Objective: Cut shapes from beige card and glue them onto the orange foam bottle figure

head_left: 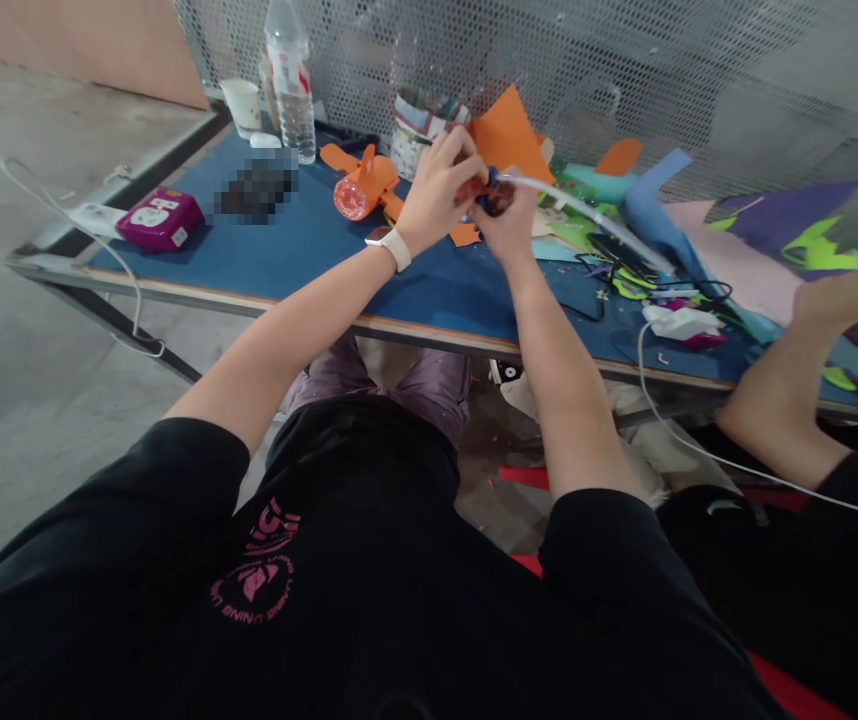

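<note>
Over the blue table, my right hand (pixel 510 212) is wrapped around a small blue tool (pixel 493 178) that looks like a glue gun. A long translucent white stick (pixel 594 212) runs out from it to the right. My left hand (pixel 450 178), with a white wristband, has its fingers bent and closed just beside the tool. A bit of orange shows between the hands; the fingers largely hide what the left one holds. Left of my hands lies an orange bottle craft (pixel 369 182) with paper fins and a clear round base. An orange paper sheet (pixel 510 135) stands behind.
A water bottle (pixel 291 90), paper cup (pixel 243 108) and purple box (pixel 160 220) stand at left. A newspaper-wrapped container (pixel 410 130) is behind my hands. Coloured paper scraps (pixel 748 255), a white-and-purple device (pixel 685 322) and cables lie at right, near another person's arm (pixel 789 390).
</note>
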